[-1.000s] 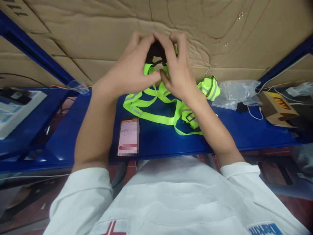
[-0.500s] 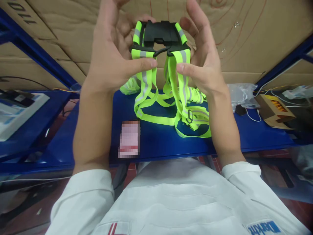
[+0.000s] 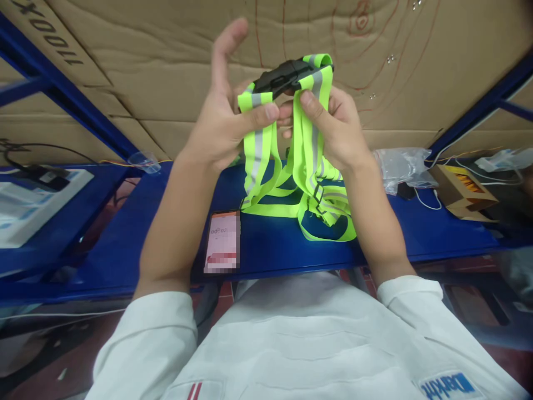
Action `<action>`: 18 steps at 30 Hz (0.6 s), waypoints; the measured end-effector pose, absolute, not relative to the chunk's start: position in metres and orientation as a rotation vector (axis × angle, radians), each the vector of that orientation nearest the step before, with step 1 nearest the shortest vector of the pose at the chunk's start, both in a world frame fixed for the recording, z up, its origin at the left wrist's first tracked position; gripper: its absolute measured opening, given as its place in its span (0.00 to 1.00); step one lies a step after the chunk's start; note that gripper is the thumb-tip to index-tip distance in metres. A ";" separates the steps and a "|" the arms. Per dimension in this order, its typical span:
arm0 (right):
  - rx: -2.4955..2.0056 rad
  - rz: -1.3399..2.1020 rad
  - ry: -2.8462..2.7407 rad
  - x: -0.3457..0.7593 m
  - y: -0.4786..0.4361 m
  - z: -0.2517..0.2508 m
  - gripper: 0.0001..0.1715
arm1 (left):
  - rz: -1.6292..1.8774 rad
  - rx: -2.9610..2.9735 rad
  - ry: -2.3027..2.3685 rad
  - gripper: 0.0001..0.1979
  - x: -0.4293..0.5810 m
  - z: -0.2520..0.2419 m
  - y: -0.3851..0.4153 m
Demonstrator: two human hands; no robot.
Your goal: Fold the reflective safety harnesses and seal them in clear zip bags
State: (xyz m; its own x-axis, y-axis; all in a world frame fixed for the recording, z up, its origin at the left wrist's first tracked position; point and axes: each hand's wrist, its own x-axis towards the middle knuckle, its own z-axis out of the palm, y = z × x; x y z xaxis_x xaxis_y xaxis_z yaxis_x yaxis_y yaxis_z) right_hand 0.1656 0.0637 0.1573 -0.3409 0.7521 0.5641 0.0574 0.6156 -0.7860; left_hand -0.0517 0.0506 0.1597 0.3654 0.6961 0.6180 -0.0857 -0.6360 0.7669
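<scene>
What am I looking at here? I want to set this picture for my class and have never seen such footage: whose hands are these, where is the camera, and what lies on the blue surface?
There is no machine here. A person works with bare hands, and the camera sits on their head, looking forward and down. The left hand and right hand each pinch the neon reflective straps, lifted so that the black buckle sits on top. The loose ends trail onto the blue surface. On it lie a phone by the left forearm and, further right, a clear plastic bag and a small cardboard box.
</scene>
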 end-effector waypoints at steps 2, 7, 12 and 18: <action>-0.648 0.836 -1.733 0.164 0.065 0.159 0.46 | 1.259 1.699 0.519 0.57 -0.049 0.163 0.043; -0.701 0.781 -1.599 0.163 0.070 0.158 0.41 | 1.314 1.744 0.578 0.34 -0.044 0.162 0.049; -0.775 0.727 -1.535 0.157 0.063 0.156 0.38 | 1.319 1.819 0.605 0.27 -0.031 0.157 0.041; -0.807 0.629 -1.640 0.158 0.044 0.160 0.32 | 1.436 1.793 0.708 0.26 -0.033 0.150 0.052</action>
State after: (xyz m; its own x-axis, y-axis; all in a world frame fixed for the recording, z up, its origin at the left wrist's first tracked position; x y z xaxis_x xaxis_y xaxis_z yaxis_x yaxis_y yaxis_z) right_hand 0.1580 0.0444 0.1599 -0.1185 0.7840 0.6093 0.1757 0.6205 -0.7643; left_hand -0.0335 0.0520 0.1500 0.2283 0.7841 0.5771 -0.0199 -0.5888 0.8080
